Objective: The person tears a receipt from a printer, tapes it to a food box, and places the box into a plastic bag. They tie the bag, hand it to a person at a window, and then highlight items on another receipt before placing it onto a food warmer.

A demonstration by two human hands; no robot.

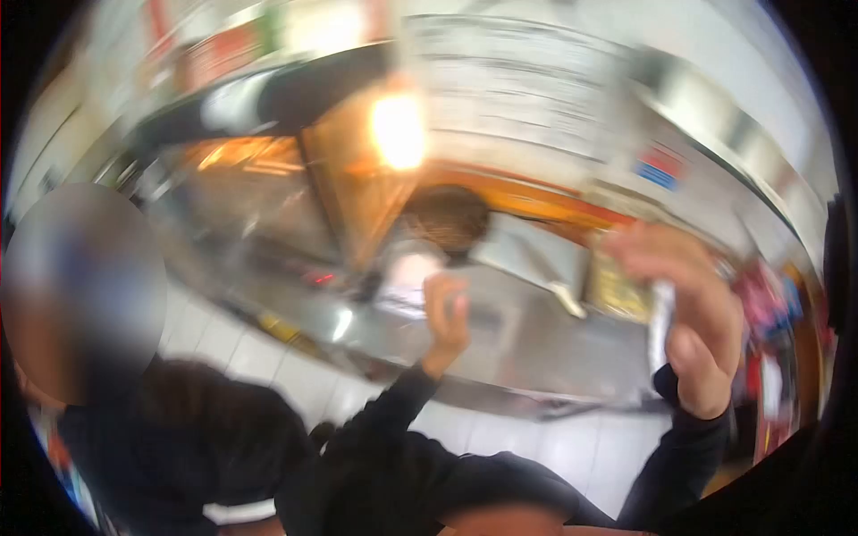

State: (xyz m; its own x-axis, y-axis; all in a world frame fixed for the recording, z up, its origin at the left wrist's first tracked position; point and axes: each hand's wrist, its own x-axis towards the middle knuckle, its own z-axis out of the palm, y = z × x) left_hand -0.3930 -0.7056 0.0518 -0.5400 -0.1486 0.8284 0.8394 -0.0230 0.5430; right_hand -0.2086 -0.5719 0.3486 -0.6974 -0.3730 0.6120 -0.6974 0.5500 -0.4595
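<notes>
My left hand (445, 313) is held over the steel counter, beside a pale, blurred packet or paper (411, 277). Its fingers look loosely bent with the thumb apart, and nothing shows in them. Nearer the camera, my right hand (693, 304) is raised above the counter's right end. Its fingers arch to the left and the thumb stands apart, with no object visible in the grasp. Behind it lies a container of yellowish food (617, 286). A knife with a light handle (565, 299) rests on a pale board (527, 255). Motion blurs both hands.
A lit glass warming cabinet (250, 196) stands at the back left, with a bright lamp (398, 131). A dark round pot or bowl (447, 217) sits behind the packet. Another person in black (188, 438) is close on my left. The steel counter (563, 353) curves across the middle.
</notes>
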